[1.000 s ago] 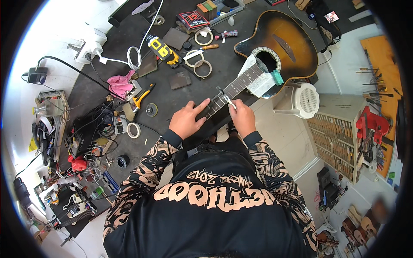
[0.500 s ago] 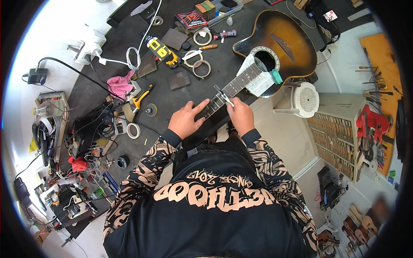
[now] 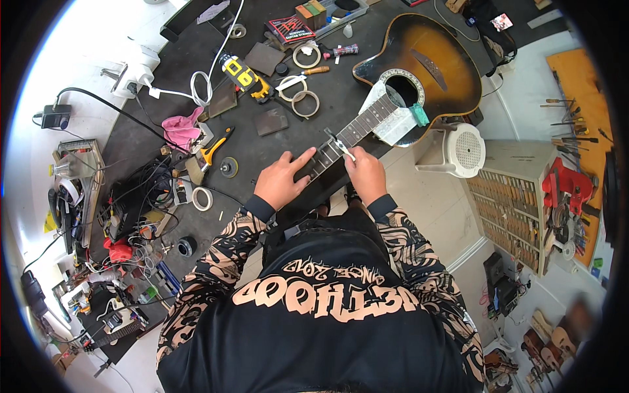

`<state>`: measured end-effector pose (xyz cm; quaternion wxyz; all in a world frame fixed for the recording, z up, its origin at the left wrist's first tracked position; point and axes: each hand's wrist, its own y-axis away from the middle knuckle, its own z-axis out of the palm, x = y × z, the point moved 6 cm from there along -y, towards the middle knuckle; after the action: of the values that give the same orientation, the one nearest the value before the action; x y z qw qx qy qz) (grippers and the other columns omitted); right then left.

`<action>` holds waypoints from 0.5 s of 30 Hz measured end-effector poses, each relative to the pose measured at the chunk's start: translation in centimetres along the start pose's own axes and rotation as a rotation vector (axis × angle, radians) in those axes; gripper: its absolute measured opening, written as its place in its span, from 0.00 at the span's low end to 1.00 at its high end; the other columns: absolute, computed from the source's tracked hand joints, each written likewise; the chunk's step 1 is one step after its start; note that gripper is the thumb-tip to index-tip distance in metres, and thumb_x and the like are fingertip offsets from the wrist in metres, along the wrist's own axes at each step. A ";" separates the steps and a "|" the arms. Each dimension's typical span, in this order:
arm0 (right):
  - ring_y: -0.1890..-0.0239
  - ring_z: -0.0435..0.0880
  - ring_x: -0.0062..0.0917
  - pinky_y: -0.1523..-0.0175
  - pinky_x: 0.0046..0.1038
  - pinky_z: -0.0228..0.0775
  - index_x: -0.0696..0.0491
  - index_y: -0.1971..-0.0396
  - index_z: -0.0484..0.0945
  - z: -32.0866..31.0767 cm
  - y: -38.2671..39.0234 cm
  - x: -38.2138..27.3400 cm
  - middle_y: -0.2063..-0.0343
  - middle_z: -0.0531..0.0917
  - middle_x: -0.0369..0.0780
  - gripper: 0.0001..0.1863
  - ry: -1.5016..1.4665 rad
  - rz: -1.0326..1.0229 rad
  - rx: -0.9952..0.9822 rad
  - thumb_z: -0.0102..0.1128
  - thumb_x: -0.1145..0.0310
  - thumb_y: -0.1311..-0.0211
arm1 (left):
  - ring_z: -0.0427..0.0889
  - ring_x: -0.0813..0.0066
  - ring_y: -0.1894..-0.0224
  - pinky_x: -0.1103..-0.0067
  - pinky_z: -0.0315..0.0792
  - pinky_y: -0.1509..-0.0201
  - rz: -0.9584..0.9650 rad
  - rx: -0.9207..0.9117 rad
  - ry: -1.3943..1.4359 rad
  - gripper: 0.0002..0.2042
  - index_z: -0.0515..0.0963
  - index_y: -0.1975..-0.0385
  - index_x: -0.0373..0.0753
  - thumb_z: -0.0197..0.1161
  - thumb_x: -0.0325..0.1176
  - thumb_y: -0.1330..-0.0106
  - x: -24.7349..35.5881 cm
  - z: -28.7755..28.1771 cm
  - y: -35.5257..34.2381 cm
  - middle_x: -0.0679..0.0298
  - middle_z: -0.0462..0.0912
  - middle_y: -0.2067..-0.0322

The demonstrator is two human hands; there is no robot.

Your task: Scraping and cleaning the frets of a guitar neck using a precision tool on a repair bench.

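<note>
Guitar (image 3: 452, 85) lies along near edge of desk (image 3: 252, 145), body toward the right end; left hand (image 3: 278, 182) on fretboard (image 3: 368, 120), grip released, fingers spread, index finger extended; right hand (image 3: 367, 175) at that same edge, grip clenched on slim tool (image 3: 344, 149), tool head across the fretboard; white sheet (image 3: 395, 128) and green tape (image 3: 420, 114) by the soundhole; dark square pad (image 3: 271, 122) farther in from near edge.
</note>
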<state>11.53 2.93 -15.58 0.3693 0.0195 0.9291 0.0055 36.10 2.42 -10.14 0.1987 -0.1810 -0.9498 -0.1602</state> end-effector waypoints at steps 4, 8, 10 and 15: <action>0.57 0.93 0.54 0.52 0.52 0.84 0.56 0.52 0.88 -0.2 -0.2 -0.3 0.62 0.94 0.52 0.09 0.008 -0.015 0.004 0.71 0.66 0.21 | 0.92 0.46 0.53 0.56 0.88 0.49 -0.025 -0.015 -0.010 0.40 0.69 0.13 0.70 0.75 0.43 0.26 -0.1 -0.1 -0.1 0.52 0.83 0.50; 0.58 0.93 0.54 0.52 0.53 0.84 0.56 0.53 0.88 -0.2 -0.2 -0.4 0.63 0.94 0.52 0.09 0.008 -0.042 0.023 0.71 0.66 0.21 | 0.92 0.46 0.53 0.56 0.88 0.49 -0.013 -0.031 -0.015 0.40 0.69 0.13 0.70 0.75 0.43 0.26 -0.1 0.0 -0.1 0.52 0.83 0.49; 0.57 0.93 0.54 0.51 0.52 0.84 0.57 0.52 0.88 -0.2 -0.3 -0.5 0.62 0.94 0.52 0.09 0.010 -0.020 0.000 0.71 0.66 0.21 | 0.92 0.46 0.53 0.56 0.88 0.49 -0.025 -0.011 -0.008 0.40 0.69 0.13 0.70 0.75 0.43 0.26 0.0 -0.1 -0.2 0.52 0.83 0.49; 0.56 0.93 0.54 0.51 0.51 0.85 0.57 0.51 0.89 -0.3 -0.1 -0.2 0.61 0.94 0.52 0.10 0.001 -0.010 0.010 0.71 0.66 0.21 | 0.92 0.46 0.53 0.56 0.88 0.49 -0.025 -0.036 -0.006 0.40 0.69 0.13 0.70 0.75 0.43 0.25 0.3 0.0 -0.2 0.52 0.83 0.49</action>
<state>11.44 2.80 -15.25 0.3689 0.0168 0.9293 -0.0008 35.75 2.36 -10.08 0.1906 -0.1730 -0.9495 -0.1794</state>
